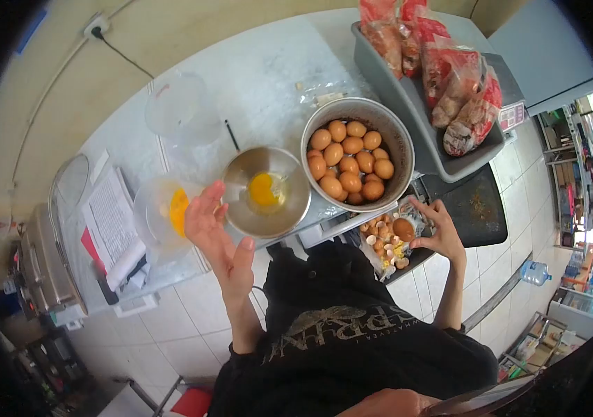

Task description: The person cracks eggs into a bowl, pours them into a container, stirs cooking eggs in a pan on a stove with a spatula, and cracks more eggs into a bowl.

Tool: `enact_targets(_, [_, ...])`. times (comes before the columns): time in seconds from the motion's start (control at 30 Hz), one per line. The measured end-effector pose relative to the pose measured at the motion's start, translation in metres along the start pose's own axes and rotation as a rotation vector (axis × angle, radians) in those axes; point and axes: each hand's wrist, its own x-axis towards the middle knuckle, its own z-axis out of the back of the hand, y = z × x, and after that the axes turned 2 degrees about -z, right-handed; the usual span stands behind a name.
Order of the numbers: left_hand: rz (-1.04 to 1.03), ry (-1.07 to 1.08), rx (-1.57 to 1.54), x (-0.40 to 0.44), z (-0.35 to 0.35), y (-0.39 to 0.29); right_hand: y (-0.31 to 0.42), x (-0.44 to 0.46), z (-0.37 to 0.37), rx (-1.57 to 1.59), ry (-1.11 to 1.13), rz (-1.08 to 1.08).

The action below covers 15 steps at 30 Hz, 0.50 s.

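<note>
My left hand [216, 240] is raised with its fingers apart and holds nothing. It is by the left rim of a steel bowl [236, 182], which holds a cracked egg with an orange yolk [264, 189]. On the right, my right hand [441, 233] has its thumb and forefinger spread over a bin of broken eggshells [383, 240]. A larger brown eggshell [403, 229] lies just beyond those fingertips, apparently free of them. Behind, a deep metal pot [404, 149] contains several whole brown eggs [352, 161].
Left of the bowl stands a translucent container [149, 208] with yolk inside. Papers [110, 212] lie farther left. A grey tub [442, 163] of red-wrapped packages [474, 118] stands at the back right, near a black surface [474, 208]. A clear plastic lid [175, 104] rests on the table.
</note>
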Motion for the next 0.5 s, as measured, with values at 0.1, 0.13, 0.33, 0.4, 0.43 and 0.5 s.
enact_targets(0.1, [0.013,-0.022,-0.079,0.000,-0.007,-0.001,0.007,0.012,-0.005,-0.137,-0.294,-0.060])
enact_targets(0.13, [0.017,-0.009,-0.081,0.000,-0.007,-0.003,0.018,0.035,-0.009,-0.065,-0.306,0.014])
enact_targets(0.33, [0.019,-0.026,-0.022,-0.020,0.002,-0.004,-0.014,0.171,-0.040,-0.799,-0.067,0.016])
enact_targets(0.4, [0.022,-0.076,-0.026,-0.030,0.016,-0.001,-0.009,0.189,-0.025,-0.912,0.410,-0.101])
enact_targets(0.43, [0.045,-0.105,-0.034,-0.038,0.023,0.000,-0.011,0.190,-0.020,-0.923,0.421,-0.078])
enact_targets(0.5, [0.053,-0.155,-0.025,-0.045,0.031,0.001,-0.009,0.197,-0.002,-0.321,0.446,0.104])
